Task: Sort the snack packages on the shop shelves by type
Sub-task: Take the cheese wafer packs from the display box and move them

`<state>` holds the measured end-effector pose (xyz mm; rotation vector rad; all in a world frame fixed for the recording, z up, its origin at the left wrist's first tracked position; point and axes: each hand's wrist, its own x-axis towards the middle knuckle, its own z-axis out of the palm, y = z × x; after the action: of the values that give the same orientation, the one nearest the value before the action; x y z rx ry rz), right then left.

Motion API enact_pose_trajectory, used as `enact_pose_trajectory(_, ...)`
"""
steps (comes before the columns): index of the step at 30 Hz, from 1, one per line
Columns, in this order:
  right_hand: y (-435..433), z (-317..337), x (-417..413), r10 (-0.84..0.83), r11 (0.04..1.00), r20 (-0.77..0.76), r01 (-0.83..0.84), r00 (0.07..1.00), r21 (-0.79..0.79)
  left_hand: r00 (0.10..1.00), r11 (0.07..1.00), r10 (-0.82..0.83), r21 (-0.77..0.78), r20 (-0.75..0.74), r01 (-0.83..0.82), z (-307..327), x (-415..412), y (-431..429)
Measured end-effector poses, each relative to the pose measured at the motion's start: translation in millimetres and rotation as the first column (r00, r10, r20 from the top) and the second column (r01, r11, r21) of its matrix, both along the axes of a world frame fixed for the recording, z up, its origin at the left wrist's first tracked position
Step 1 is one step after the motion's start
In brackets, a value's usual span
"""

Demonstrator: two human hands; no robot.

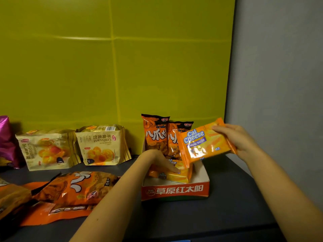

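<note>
My right hand (234, 138) grips an orange Cal Cheese wafer pack (204, 142) by its right end and holds it above a white display box with a red front (174, 191). My left hand (157, 159) reaches into that box, fingers resting on another Cal Cheese pack (176, 175) lying flat inside. Two orange octopus-snack bags (157, 135) stand upright at the back of the box, partly hidden by the held pack.
Two beige croissant bags (103, 145) stand against the yellow-green back wall on the left. Several orange snack bags (78, 187) lie flat at the front left. A purple foil bag (5, 140) sits at the far left edge. A grey wall bounds the dark shelf on the right.
</note>
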<state>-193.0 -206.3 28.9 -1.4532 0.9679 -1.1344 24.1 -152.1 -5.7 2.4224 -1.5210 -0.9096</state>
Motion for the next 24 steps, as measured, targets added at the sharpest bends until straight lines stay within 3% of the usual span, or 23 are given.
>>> enact_pose_trajectory(7,-4,-23,-6,-0.042,0.995,0.19,0.023,0.981,0.097,0.966,0.991,0.115,-0.044,-0.232,-0.129,-7,0,-1)
enact_pose_trajectory(11,2,-23,-3,-0.044,0.994,0.23,0.019,0.972,0.108,0.892,0.942,0.102,-0.246,-0.44,-0.229,-3,10,8)
enact_pose_trajectory(17,9,-10,10,-0.041,0.997,0.343,0.018,0.938,0.071,0.756,0.67,-0.053,-0.585,-0.652,-0.458,33,24,41)
enact_pose_trajectory(20,17,-4,28,0.003,0.998,0.346,-0.024,0.938,0.055,0.689,0.499,-0.088,-0.63,-0.72,-0.595,50,44,72)
enact_pose_trajectory(24,37,1,62,0.084,0.989,0.397,-0.125,0.914,0.076,0.629,0.403,-0.057,-0.594,-0.776,-0.696,56,79,127)
